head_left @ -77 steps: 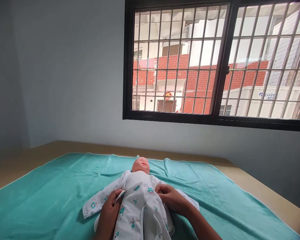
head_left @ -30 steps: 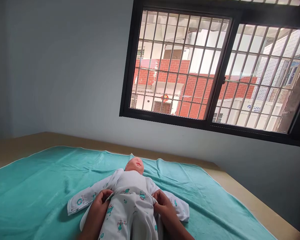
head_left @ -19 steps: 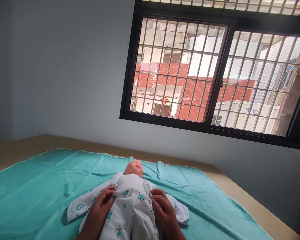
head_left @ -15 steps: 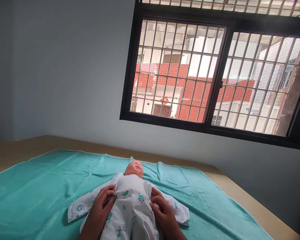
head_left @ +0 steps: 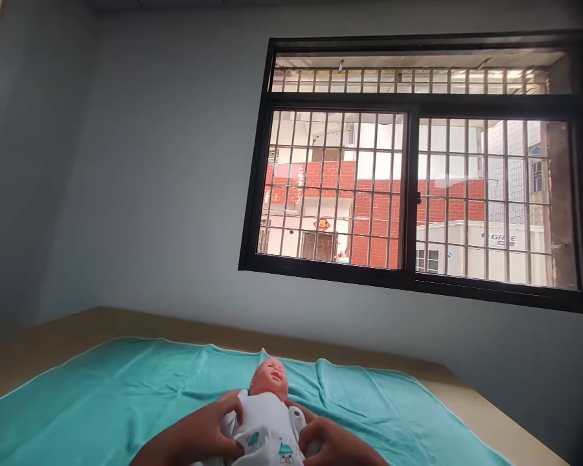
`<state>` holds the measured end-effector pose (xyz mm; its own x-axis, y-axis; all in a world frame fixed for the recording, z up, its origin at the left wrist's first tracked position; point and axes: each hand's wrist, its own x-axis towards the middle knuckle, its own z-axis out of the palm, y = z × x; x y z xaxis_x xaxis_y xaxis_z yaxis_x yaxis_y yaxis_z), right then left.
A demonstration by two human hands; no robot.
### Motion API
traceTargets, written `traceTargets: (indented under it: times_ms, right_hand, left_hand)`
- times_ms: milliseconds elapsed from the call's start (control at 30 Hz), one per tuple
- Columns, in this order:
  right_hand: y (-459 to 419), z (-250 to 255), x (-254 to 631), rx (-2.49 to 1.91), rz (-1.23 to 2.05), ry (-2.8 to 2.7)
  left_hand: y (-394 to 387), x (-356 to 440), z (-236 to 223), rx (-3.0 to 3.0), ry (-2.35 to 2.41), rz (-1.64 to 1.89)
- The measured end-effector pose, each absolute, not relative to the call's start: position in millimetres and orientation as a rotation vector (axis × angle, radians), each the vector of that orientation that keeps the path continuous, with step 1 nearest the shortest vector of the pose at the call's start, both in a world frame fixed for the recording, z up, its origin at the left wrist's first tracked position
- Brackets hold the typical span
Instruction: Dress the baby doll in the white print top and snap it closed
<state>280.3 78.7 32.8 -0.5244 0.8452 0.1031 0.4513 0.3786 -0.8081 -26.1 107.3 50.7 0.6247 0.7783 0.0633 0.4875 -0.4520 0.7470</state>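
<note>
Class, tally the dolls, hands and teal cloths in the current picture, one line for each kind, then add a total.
Doll: 1
Left hand and right hand: 2
Teal cloth: 1
Total: 4

A black window frame (head_left: 411, 155) is set in the grey wall (head_left: 175, 162). Behind the metal bars (head_left: 486, 210), red brickwork (head_left: 379, 213) is seen outside.
</note>
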Motion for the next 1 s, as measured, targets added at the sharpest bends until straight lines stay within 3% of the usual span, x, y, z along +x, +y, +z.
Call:
traceTargets:
  times_ms: [300, 533, 667, 800, 1000]
  right_hand:
    - [93.4, -4.3, 266.0, -1.154, 0.727, -1.949]
    - [112.4, -25.6, 260.2, -1.478, 0.426, -1.661]
    - [109.4, -24.0, 260.4, -1.490, 0.453, -1.582]
    - [95.5, -12.8, 264.2, -1.203, 0.652, -1.665]
    - [98.4, -15.6, 264.0, -1.134, 0.779, -1.652]
  left_hand:
    - [110.8, -4.7, 30.8, 2.196, 1.018, 0.777]
    - [123.1, 5.1, 9.5, 2.285, 1.483, 0.834]
    - [125.7, 4.2, 2.9, 2.206, 1.399, 0.926]
    - [121.6, 3.1, 13.8, 2.078, 1.178, 1.012]
    - [112.5, 2.9, 35.0, 1.718, 1.033, 0.904]
